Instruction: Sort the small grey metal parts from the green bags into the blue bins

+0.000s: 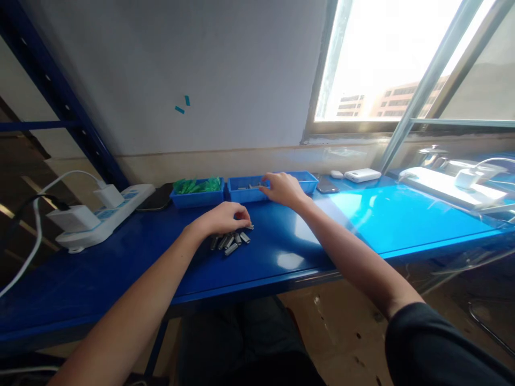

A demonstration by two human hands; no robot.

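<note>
My left hand (225, 219) rests on the blue bench with its fingers curled and pinched over a small pile of several short grey metal cylinders (232, 240); what the fingertips hold is hidden. My right hand (282, 188) reaches to the front rim of a shallow blue tray (309, 184) holding a few small grey parts, fingers bent down at the rim. Whether those fingers hold anything does not show. A second blue tray (197, 199) with green plastic pieces sits just left of it.
A white power strip (105, 215) with white chargers plugged in lies at the left, a dark phone (156, 199) beside it. Another phone (326, 186), a white power bank (362, 175) and white devices sit at right under the window. A blue rack post stands at far left.
</note>
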